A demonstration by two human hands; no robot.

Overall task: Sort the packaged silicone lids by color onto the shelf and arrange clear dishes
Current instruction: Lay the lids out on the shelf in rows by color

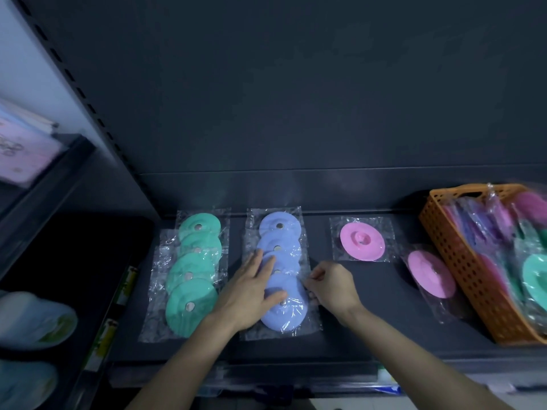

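Pressing our left hand (251, 291) flat, fingers straight, on the blue lids (291, 232) while our right hand (333, 288) pinches the front bag (312, 322) edge, fingers curled.

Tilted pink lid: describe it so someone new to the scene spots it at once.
Find the orange basket at the right end of the shelf. Just left of its near wall sits a bagged pink lid. Unlike the other pink lid, which lies flat further left, this one appears tilted up against the basket.
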